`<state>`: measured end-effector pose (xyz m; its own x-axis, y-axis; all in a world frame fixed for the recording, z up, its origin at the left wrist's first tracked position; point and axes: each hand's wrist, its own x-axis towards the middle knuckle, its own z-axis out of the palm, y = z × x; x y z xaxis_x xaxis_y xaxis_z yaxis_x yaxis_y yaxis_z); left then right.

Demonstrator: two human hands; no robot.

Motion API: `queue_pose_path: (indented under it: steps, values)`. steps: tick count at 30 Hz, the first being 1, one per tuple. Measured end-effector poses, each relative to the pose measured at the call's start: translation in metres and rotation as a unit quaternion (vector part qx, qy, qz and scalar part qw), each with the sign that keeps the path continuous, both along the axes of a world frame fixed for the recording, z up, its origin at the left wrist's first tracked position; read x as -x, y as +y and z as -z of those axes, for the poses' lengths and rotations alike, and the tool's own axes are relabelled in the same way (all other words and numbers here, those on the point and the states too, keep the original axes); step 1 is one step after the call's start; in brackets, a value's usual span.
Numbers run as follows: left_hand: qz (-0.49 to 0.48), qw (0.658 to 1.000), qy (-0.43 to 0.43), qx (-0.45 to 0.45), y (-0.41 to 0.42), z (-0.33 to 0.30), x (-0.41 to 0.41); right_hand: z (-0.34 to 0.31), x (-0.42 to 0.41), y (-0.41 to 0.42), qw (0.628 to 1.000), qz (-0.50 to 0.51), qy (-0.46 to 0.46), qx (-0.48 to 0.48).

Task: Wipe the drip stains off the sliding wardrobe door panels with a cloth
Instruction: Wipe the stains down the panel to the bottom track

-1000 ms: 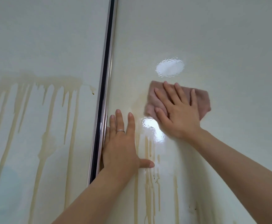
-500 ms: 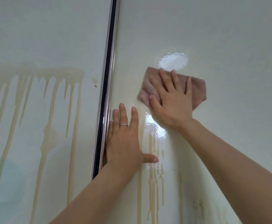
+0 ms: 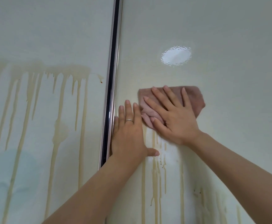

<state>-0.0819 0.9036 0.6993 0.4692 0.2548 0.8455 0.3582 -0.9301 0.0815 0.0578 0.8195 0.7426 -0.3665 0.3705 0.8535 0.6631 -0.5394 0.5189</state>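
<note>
Drip stains on right door panel run unwiped below both hands. Left hand flat, fingers spread, bracing panel beside metal frame strip. Right hand spread, pressing pink cloth against upper streak area; panel above looks clean. Left door panel stains untouched. Most work left.

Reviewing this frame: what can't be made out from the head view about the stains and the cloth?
- Panel under the pink cloth and right hand: covered, so stain state there is unknown.
- Drip stains on the right panel: their lower ends are cut off by the bottom edge.
- Left panel stains: cut off at the left and bottom edges.
- Metal door frame: its lower part is hidden by the left hand and forearm.
</note>
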Motion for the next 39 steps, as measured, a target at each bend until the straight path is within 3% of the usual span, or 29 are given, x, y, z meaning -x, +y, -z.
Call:
queue_pose_path:
  steps: [6,9,15,20,25,28,30,32,34,36,39]
  values:
    - [0.093,0.986,-0.099,-0.097,0.005,-0.006,0.037,-0.007,0.002,0.006,0.999,-0.008,0.025,-0.026]
    - [0.009,0.964,-0.202,-0.174,0.024,-0.017,0.051,-0.014,0.008,0.016,0.996,0.001,0.060,-0.072]
    - [-0.011,0.992,-0.119,-0.029,0.071,-0.020,0.074,-0.018,0.028,0.045,0.982,0.005,0.121,-0.146]
    - [0.004,0.988,-0.147,-0.034,0.078,-0.016,0.067,-0.008,0.021,0.030,1.000,0.016,0.001,-0.023]
    - [-0.008,0.989,-0.144,-0.038,0.079,-0.018,0.069,-0.016,0.035,0.052,0.981,0.010,0.120,-0.151]
    - [-0.013,0.990,-0.135,-0.040,0.076,-0.019,0.071,0.030,0.043,0.060,0.999,0.009,0.024,-0.045]
    - [-0.016,0.991,-0.127,-0.038,0.074,-0.018,0.072,0.026,0.035,0.043,0.999,0.033,-0.013,0.016]
    - [-0.011,0.992,-0.124,-0.035,0.074,-0.020,0.073,0.000,0.029,0.035,0.998,0.029,0.031,-0.035]
    - [-0.011,0.992,-0.125,-0.033,0.076,-0.020,0.073,-0.019,0.032,0.043,0.981,0.016,0.135,-0.135]
    - [-0.003,0.991,-0.127,-0.033,0.076,-0.017,0.071,-0.004,0.040,0.058,0.971,0.007,0.146,-0.191]
    - [0.001,0.990,-0.135,-0.043,0.076,-0.015,0.071,0.043,0.041,0.056,0.996,0.013,0.049,-0.074]
